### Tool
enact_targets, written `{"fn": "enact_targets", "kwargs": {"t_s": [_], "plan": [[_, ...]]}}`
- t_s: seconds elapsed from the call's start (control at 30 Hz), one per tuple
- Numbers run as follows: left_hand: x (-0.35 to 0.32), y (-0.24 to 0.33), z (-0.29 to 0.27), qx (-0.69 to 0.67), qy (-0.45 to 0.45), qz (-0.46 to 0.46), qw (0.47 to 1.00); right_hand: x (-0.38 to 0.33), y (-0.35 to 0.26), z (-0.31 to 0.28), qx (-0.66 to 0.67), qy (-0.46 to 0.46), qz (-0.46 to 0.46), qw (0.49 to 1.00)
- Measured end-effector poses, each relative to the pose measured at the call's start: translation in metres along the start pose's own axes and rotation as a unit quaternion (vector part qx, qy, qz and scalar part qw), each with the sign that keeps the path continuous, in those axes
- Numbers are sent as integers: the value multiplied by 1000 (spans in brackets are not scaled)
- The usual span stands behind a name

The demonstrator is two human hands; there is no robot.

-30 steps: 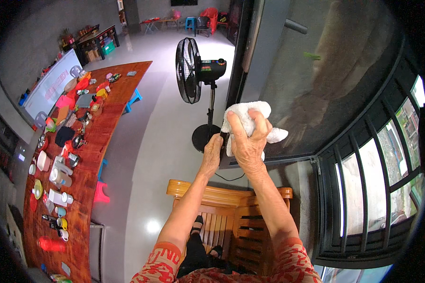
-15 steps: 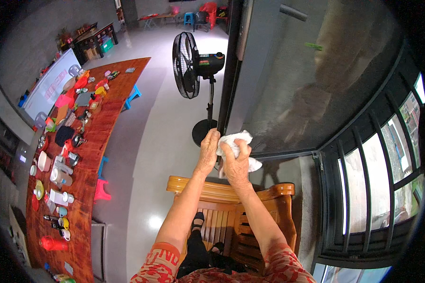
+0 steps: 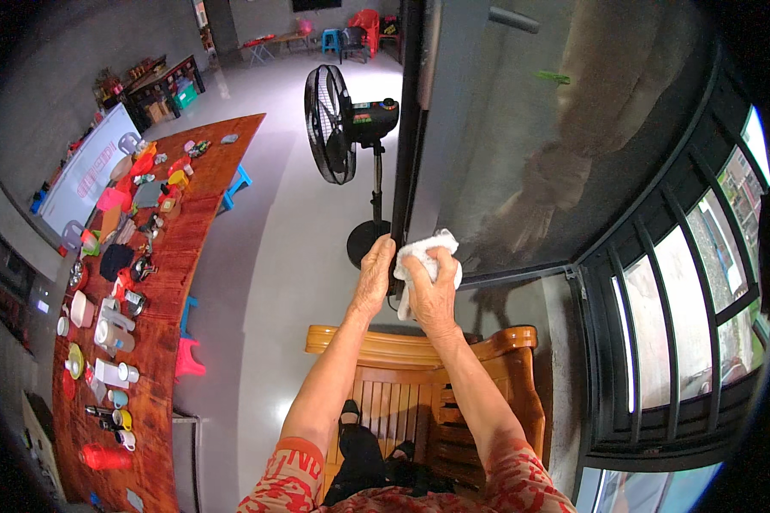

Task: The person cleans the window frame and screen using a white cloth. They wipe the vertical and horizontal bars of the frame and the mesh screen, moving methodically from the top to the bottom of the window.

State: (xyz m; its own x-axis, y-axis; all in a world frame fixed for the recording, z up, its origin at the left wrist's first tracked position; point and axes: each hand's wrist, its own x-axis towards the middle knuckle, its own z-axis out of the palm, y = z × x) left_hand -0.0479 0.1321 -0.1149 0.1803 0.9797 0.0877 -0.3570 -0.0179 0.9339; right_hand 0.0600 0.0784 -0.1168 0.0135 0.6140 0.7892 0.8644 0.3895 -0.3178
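Observation:
In my right hand [image 3: 432, 295] is a white cloth [image 3: 434, 243], bunched under bent fingers and pressed to the lower edge of a dark-framed door [image 3: 412, 145]. The door stands open and has a grey, mesh-like panel. On the other side of that edge, my left hand [image 3: 372, 278] grips the frame, its fingertips partly hidden. Below both hands is a wooden slatted bench [image 3: 389, 346], with my black-shod feet over its seat.
A black pedestal fan [image 3: 372, 124] stands just beyond the door. At left, a long reddish table [image 3: 175, 265] carries cups, jugs and bowls. A barred window [image 3: 659, 316] is at right. Blue and pink stools [image 3: 190, 357] sit by the table.
The cloth has shifted slightly and bunched up, its loose tail now hanging below my right hand rather than out to the right. My left hand keeps its place on the door edge.

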Motion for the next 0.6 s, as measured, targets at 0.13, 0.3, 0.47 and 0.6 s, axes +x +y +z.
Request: {"fn": "enact_targets", "kwargs": {"t_s": [0.13, 0.3, 0.47, 0.6], "plan": [[2, -12, -16, -87, -77, -56, 992, -34, -1, 8, 15, -61, 81, 995], [-4, -34, -35, -35, -73, -102, 992, -29, -28, -3, 16, -10, 41, 999], [-1, -50, -46, -53, -95, -120, 987, 23, -38, -1, -177, 66, -51, 981], [-2, -34, -41, -33, -114, -133, 984, -9, -37, -1, -195, -42, -21, 980]]}}
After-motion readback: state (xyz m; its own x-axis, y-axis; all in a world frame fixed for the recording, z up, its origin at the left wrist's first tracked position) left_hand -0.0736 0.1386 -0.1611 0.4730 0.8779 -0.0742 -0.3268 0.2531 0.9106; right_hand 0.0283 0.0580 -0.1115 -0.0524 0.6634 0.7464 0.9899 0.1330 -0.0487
